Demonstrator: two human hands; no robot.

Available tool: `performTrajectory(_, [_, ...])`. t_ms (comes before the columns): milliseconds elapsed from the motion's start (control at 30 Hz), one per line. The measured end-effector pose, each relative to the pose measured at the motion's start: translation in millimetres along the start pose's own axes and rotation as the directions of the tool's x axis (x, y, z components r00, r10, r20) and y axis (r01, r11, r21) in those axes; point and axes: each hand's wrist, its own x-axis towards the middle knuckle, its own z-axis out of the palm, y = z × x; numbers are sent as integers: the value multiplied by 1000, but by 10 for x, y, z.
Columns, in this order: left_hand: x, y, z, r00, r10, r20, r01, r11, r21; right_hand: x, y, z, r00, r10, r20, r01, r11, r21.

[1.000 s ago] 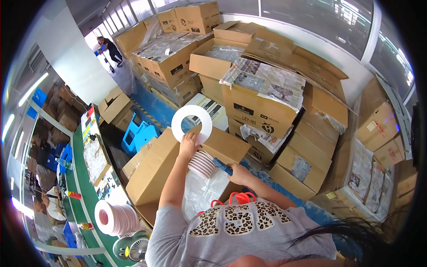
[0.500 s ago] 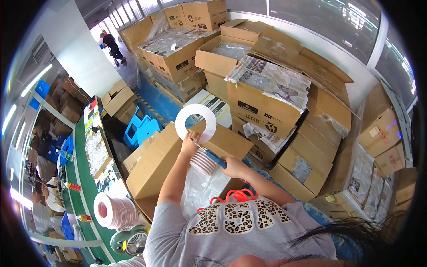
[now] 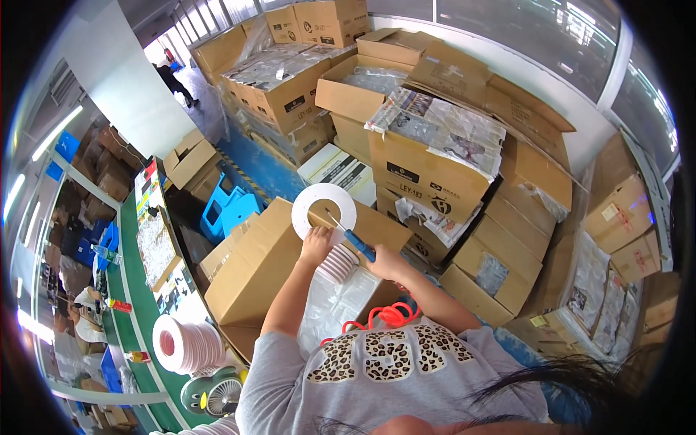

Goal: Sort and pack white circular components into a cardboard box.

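Stacked cardboard boxes [image 3: 435,174] fill the background; over an open carton [image 3: 250,264], the left hand [image 3: 317,245] grips a white ring [image 3: 299,210] by its near edge, the right hand [image 3: 388,263] a blue-handled screwdriver [image 3: 359,246].

blue tool [image 3: 359,245]: partly hidden by right hand [image 3: 389,264] | 1 ring stack [image 3: 206,428]: cut off

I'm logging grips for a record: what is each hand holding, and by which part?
The left hand holds a flat white ring by its lower rim; the right hand holds a screwdriver-like tool by its blue handle.
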Motion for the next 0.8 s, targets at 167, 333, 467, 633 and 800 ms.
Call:
performTrajectory(167, [-94,-69,-104,996,-81,-26,81,996,-23,109,241,156,973,-181,-140,192,979,74])
performTrajectory(333, [-433,-260,-398,919,-348,-187,343,937,-60,13,486,156,971,-112,-210,158,964,216])
performTrajectory(467, [-1166,-787,-882,674,-605,-423,640,765,-75,-146,552,-4,970,-98,-221,157,949,273])
performTrajectory(633, [-2625,-1465,-1657,345,-719,-603,925,368,90,-235,695,-110,981,-45,-190,130,877,462])
performTrajectory(800, [-3584,-1471,-2185,102,-796,-597,946,-109,306,-250,567,-153,980,-19,-197,112,875,471])
